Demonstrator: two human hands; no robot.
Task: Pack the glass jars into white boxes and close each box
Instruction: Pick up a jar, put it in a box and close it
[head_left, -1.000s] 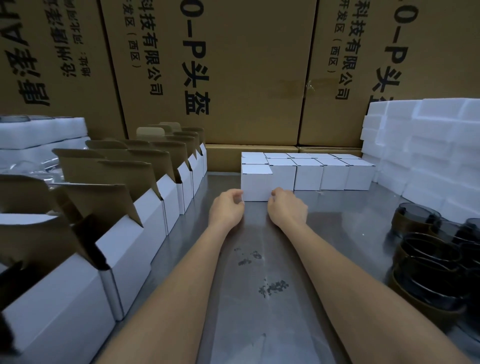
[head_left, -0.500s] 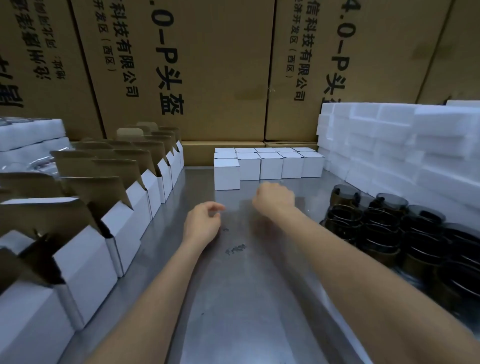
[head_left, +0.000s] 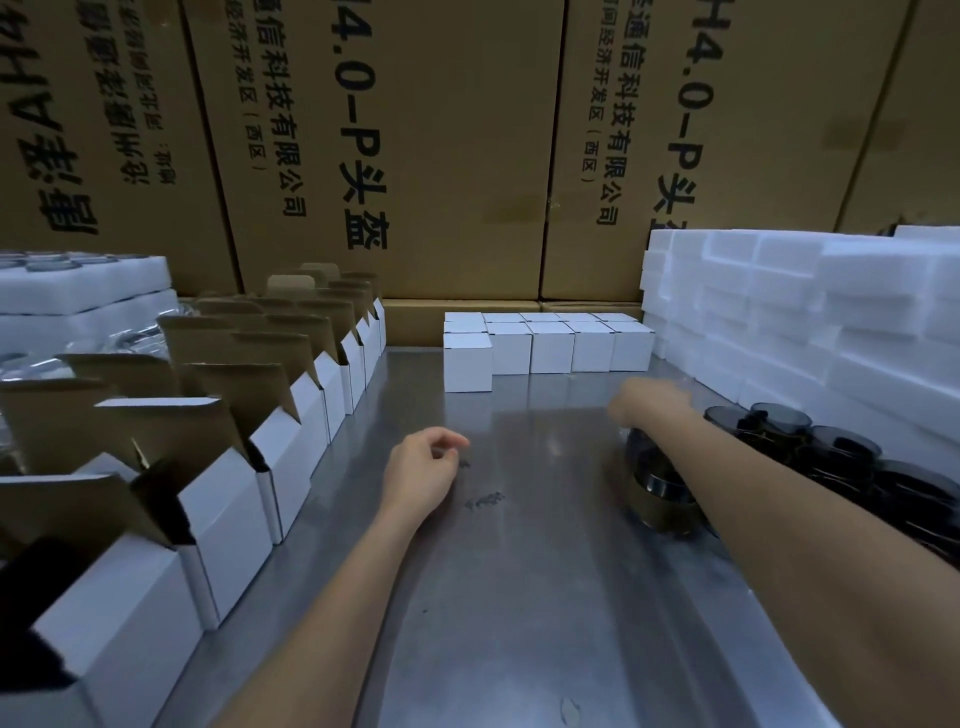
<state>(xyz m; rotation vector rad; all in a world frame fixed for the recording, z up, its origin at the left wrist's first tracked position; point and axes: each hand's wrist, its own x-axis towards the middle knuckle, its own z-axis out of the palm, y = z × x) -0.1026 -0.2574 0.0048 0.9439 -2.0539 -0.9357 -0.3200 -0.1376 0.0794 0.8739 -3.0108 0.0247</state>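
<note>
**Packing under way: some boxes closed, many open**

Reaching right, the right hand (head_left: 649, 402), blurred, fingers' state indeterminate, nears the glass jars (head_left: 779, 421). Left hand (head_left: 423, 473) loosely curled, empty. Closed boxes (head_left: 550, 343) far; open boxes (head_left: 291, 415) left on the desk (head_left: 519, 597).

I am viewing a packing station in a warehouse. Large printed cartons (head_left: 457, 156) wall a steel table (head_left: 519, 597) carrying foam blocks (head_left: 805, 312) and open white boxes (head_left: 291, 441).

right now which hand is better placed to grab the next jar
Right. The right hand is beside the dark glass jars; the left hand hangs mid-table, nearer the open boxes.
</note>
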